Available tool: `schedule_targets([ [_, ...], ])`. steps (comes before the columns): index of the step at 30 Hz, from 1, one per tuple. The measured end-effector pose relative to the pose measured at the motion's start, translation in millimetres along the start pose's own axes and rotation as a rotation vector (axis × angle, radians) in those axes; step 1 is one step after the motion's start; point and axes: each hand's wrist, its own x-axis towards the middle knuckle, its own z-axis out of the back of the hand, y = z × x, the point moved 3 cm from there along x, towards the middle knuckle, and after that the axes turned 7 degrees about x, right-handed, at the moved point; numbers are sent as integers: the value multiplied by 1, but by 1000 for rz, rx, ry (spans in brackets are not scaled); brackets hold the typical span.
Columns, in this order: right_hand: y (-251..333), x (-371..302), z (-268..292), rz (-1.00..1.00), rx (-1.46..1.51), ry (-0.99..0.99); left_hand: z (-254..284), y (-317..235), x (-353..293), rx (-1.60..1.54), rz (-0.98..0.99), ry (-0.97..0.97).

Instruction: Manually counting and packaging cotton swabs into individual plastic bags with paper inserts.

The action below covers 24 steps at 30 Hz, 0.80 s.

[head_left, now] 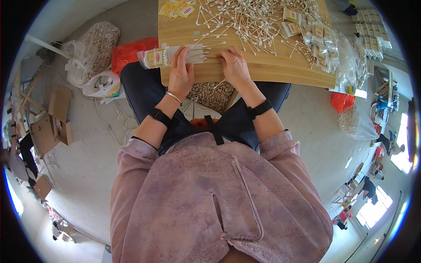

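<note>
The left hand (180,72) pressed flat on the clear bag (169,55), long axis 9-to-3 o'clock. The right hand (234,65) pinched swabs (211,56) at the bag's 3 o'clock mouth

Clear plastic packet (154,57) with yellow-red label, partly filled with cotton swabs (206,55), lies flat on its side at the wooden board's near-left edge (swab ends poke out rightward).

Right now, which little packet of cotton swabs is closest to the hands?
The clear packet with the yellow-and-red label, lying by the left hand at the board's left edge. The other filled packets sit far off on the board's right side.
</note>
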Motion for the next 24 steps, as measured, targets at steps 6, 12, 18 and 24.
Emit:
schedule_targets([
  [6, 17, 8, -18, 40, 90, 0, -10, -2, 8, -62, -3, -33],
  [12, 6, 18, -4, -81, 196, -254, -15, 1, 9, -51, 35, -11],
  [18, -5, 39, 2, -4, 50, -251, -15, -9, 17, 110, -24, -5],
  [24, -6, 58, -2, -27, -129, -147, -21, -5, 20, 83, -7, 8],
])
